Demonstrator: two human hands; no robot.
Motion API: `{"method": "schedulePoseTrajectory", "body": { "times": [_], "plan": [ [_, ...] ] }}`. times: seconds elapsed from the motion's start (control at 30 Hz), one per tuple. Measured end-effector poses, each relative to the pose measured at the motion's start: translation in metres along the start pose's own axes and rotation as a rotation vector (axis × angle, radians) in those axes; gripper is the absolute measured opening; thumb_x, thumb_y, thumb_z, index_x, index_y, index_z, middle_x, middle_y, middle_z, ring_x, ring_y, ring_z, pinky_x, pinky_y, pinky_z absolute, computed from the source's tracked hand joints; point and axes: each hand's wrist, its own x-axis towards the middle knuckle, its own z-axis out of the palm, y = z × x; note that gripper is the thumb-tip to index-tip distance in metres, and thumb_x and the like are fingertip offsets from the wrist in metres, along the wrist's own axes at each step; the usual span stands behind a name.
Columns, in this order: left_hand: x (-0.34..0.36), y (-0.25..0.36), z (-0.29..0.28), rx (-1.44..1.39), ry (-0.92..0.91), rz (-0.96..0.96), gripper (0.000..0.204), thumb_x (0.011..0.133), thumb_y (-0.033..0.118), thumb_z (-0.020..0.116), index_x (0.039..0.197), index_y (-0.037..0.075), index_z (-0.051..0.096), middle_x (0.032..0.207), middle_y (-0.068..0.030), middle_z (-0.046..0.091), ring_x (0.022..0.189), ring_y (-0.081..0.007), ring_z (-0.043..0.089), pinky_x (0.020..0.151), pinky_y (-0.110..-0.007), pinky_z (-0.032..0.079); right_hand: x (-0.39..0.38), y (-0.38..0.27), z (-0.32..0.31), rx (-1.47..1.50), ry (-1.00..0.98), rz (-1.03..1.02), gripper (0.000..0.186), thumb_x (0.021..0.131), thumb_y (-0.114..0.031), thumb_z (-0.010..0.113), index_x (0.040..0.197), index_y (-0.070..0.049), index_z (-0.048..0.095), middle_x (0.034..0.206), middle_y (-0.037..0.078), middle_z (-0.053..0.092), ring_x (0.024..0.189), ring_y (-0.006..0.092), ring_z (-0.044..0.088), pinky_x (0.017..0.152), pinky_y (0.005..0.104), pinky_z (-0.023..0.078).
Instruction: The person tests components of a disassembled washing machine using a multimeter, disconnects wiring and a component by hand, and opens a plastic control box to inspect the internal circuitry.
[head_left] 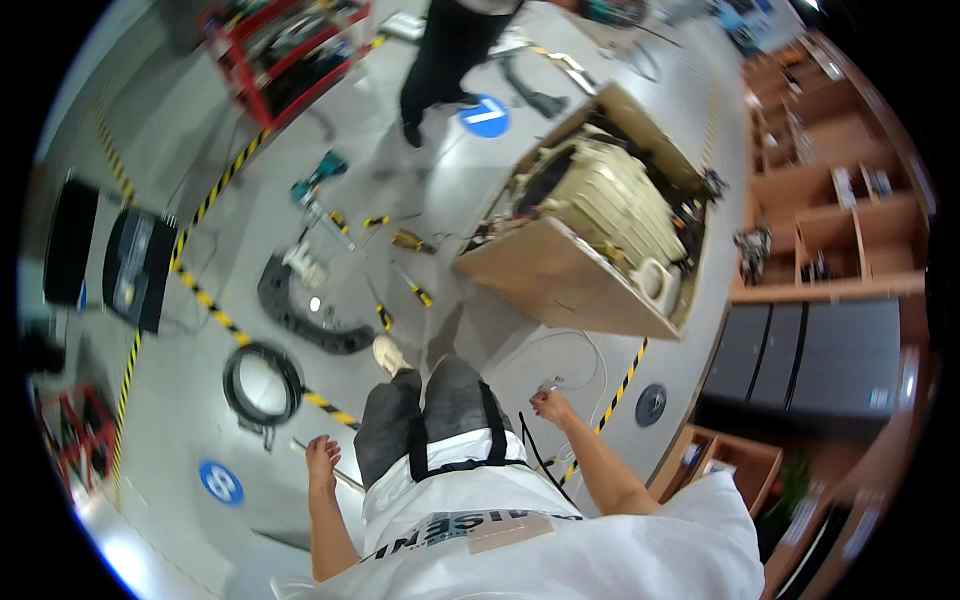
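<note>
Left hand (322, 455) is hanging at a pale rod (349, 482), near left, and I am not managing to tell whether it is gripping it. Right hand (549, 404) is hanging half-curled near a pale cable (604, 372), its contents unclear to me. Far right, an opened appliance (610, 205) is resting on the floor (505, 375), screwdrivers (412, 241) lying to its left.

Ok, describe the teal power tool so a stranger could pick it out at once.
Start at the large beige open-topped casing with the bulky cream drum housing inside. Look left across the floor, past the slim hand tools with yellow-and-black handles. Just beyond them lies the teal power tool, chunkier than those neighbours and mainly blue-green.
</note>
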Motion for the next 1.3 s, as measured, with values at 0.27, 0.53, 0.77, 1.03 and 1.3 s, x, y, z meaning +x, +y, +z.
{"method": "schedulePoseTrajectory", "body": {
  "times": [0.27, 0.53, 0.77, 1.03, 1.3],
  "plan": [
    [-0.235, 0.273, 0.166, 0.108, -0.722, 1.038, 0.025, 0.094, 0.02, 0.053, 0.114, 0.004, 0.053, 0.101, -0.0057, 0.06, 0.091, -0.0134, 0.056, 0.079, -0.029, 0.045, -0.045, 0.064, 0.043, 0.363, 0.145, -0.046, 0.024, 0.087, -0.02, 0.062, 0.097, 0.002, 0.063, 0.081, 0.008, 0.063, 0.069, 0.0156, 0.06, 0.063, 0.0288, 0.051],
    [-0.466, 0.303, 0.155, 0.372, -0.62, 2.223, 0.084, 0.078, 0.057, 0.066, 0.136, 0.003, 0.039, 0.125, -0.0173, 0.052, 0.1, -0.0227, 0.056, 0.081, -0.034, 0.044, -0.156, 0.226, 0.148, 0.621, 0.239, -0.064, 0.014, 0.085, -0.013, 0.059, 0.086, 0.001, 0.061, 0.07, 0.005, 0.059, 0.061, 0.0128, 0.055, 0.056, 0.0291, 0.046],
    [-0.503, 0.265, 0.135, 0.422, -0.604, 2.387, 0.081, 0.079, 0.056, 0.066, 0.135, 0.003, 0.041, 0.125, -0.017, 0.053, 0.101, -0.0232, 0.056, 0.082, -0.034, 0.044, -0.293, 0.33, 0.276, 1.022, 0.319, 0.616, 0.012, 0.088, -0.011, 0.055, 0.091, 0.001, 0.058, 0.068, 0.01, 0.06, 0.054, 0.0189, 0.057, 0.049, 0.0331, 0.049],
    [-0.49, 0.294, 0.152, 0.362, -0.674, 2.444, 0.077, 0.079, 0.053, 0.066, 0.133, 0.004, 0.043, 0.126, -0.0167, 0.053, 0.102, -0.0237, 0.056, 0.084, -0.035, 0.044, -0.281, 0.312, 0.33, 1.237, 0.27, 0.686, 0.015, 0.087, -0.011, 0.056, 0.096, 0.0, 0.059, 0.071, 0.012, 0.063, 0.054, 0.0215, 0.06, 0.049, 0.0361, 0.051],
    [-0.445, 0.384, 0.15, 0.32, -0.547, 2.534, 0.074, 0.079, 0.051, 0.066, 0.132, 0.004, 0.045, 0.126, -0.0164, 0.053, 0.103, -0.0242, 0.056, 0.085, -0.035, 0.044, -0.163, 0.314, 0.293, 1.1, 0.225, 0.208, 0.029, 0.084, -0.02, 0.064, 0.106, -0.002, 0.061, 0.081, 0.01, 0.065, 0.067, 0.0212, 0.061, 0.06, 0.0386, 0.052]
  ]
}}
